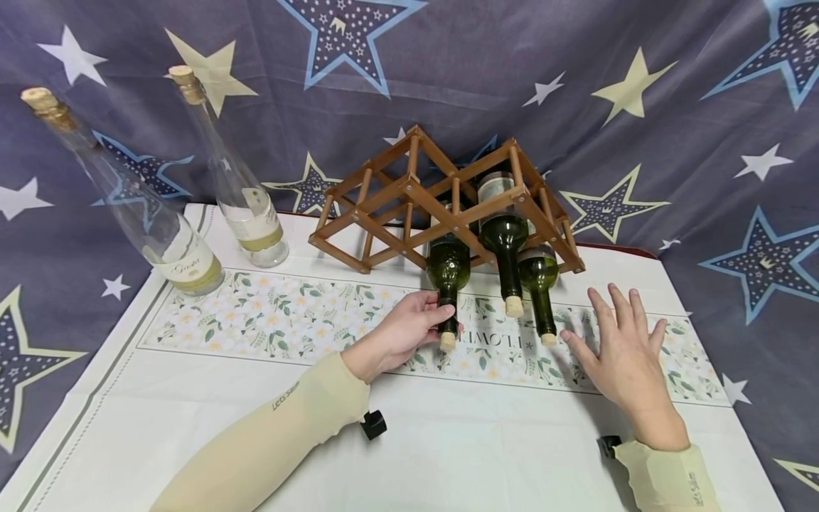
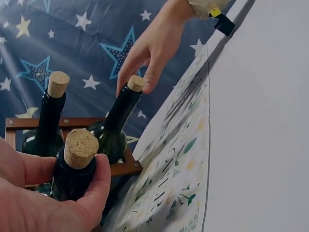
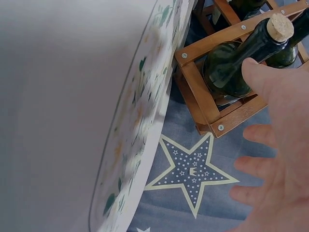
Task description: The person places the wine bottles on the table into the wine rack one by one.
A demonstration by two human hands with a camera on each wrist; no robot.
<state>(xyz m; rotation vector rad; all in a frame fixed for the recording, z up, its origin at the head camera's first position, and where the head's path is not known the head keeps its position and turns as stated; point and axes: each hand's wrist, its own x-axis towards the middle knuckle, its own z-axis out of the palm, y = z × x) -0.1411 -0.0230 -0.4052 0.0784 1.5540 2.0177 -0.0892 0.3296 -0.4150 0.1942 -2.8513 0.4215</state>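
My left hand (image 1: pixel 406 328) pinches the neck of a corked green wine bottle (image 1: pixel 448 267), thumb on one side and fingers on the other. That bottle lies in a wooden wine rack (image 1: pixel 409 186), neck toward me. To its right, a second green bottle (image 1: pixel 505 235) sits in a higher slot, and a third green bottle (image 1: pixel 539 274) lies in the lower right slot. My right hand (image 1: pixel 625 355) is spread with nothing in it, just right of the third bottle's cork (image 2: pixel 136 83). In the right wrist view its thumb (image 3: pixel 258 75) overlaps that bottle; contact is unclear.
Two clear corked bottles (image 1: pixel 185 259) (image 1: pixel 259 231) stand upright at the table's left. A floral runner (image 1: pixel 288 313) crosses the white tablecloth (image 1: pixel 480 448) in front of the rack. Behind hangs a dark star-patterned cloth (image 1: pixel 473 64).
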